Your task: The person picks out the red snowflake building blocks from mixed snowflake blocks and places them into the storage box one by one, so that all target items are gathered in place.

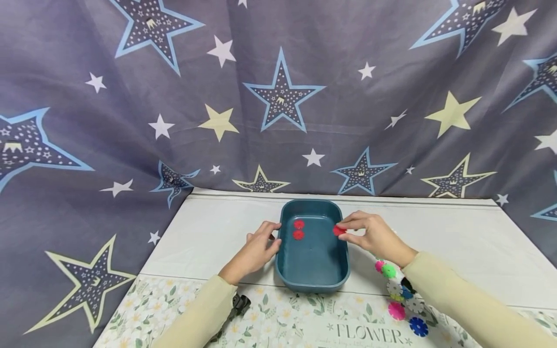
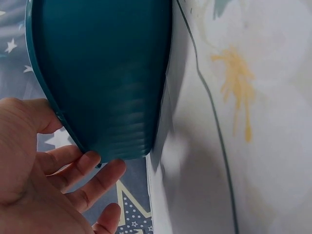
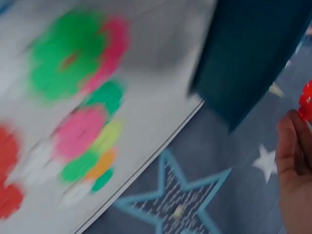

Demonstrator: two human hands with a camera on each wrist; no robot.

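A dark teal plastic bin (image 1: 312,285) stands on the table with two red notched plastic discs (image 1: 298,235) lying inside, toward its left wall. My left hand (image 1: 256,246) touches the bin's left side from outside with fingers spread. In the left wrist view, the fingertips (image 2: 90,158) lie along the bin's rim. Above the right part of the bin, my right hand (image 1: 374,234) pinches another red notched disc (image 1: 339,231) between thumb and fingers. That disc (image 3: 306,102) shows at the right edge of the right wrist view.
To the right, partly behind the right forearm, lie several loose notched discs, among them a pink disc (image 1: 396,311), a blue disc (image 1: 418,327) and a green disc (image 1: 388,270). A black object (image 1: 241,304) is by the left sleeve. A star-patterned curtain (image 1: 278,145) hangs behind the table.
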